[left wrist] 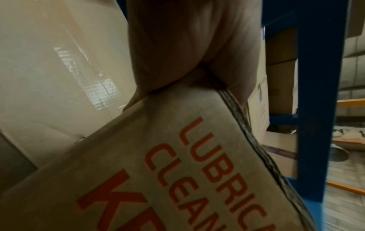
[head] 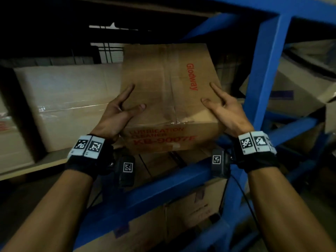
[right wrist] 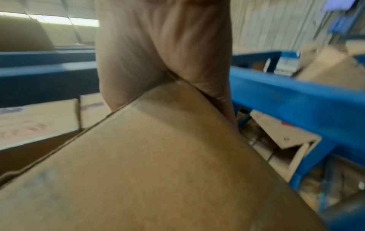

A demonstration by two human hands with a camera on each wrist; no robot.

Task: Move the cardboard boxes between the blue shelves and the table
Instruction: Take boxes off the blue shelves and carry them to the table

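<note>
Both forearms are bare, with no sleeves in the head view. Each wrist carries a black fabric strap. On top of the left wrist band (head: 87,144) sit 2 white tiles side by side, each printed with a black square-patterned marker. The right wrist band (head: 255,142) has the same white tiles, and 2 markers are plainly readable. A dark boxy camera unit hangs under each wrist, the left camera unit (head: 126,168) and the right camera unit (head: 218,163), each bearing 1 small white marker. A thin black cable (head: 244,195) trails down from the right unit.
</note>
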